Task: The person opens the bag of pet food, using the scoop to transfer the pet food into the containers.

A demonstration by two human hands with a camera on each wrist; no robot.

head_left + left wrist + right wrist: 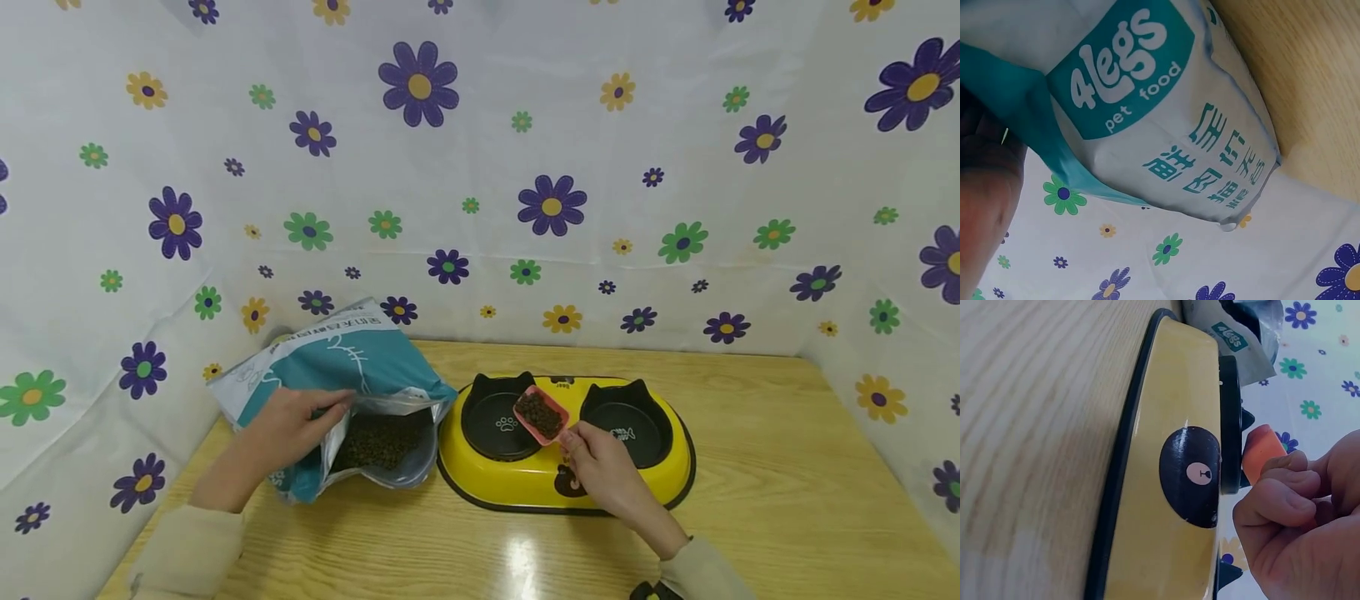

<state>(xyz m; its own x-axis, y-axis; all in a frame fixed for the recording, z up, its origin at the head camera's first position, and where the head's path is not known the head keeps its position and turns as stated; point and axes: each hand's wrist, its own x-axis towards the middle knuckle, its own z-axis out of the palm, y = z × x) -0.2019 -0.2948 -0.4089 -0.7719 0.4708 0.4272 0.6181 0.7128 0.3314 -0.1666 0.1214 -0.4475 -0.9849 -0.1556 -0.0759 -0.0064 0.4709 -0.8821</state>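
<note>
Holds up a small pinkish-red plastic scoop (1263, 453), full of little brown food bits (540, 415), in the right hand (609, 473). Curls those fingers closed around the scoop's handle. Has the scoop over a long, rounded yellow plastic stand (502, 483), partly above the inner side of a round black bowl with cat ears (487, 437), on the left. Cannot tell if touching that bowl. Inside it, a white paw print. To its right, a matching black cat-eared bowl (651, 408) with a white fish-bone mark. On the stand's side, a dark bear face (1175, 469).

Pinches the edge of a big teal and white bag (382, 358) with the left hand (288, 429), fingers a bit bent and nearly closed; cannot see every fingertip. Bag right beside the stand, mouth wide open, more brown bits (378, 442) inside. On it, "4Legs pet food".

Under everything, a pale yellow wooden table (787, 467). Behind, a white cloth with purple, green and orange flowers (465, 158).
</note>
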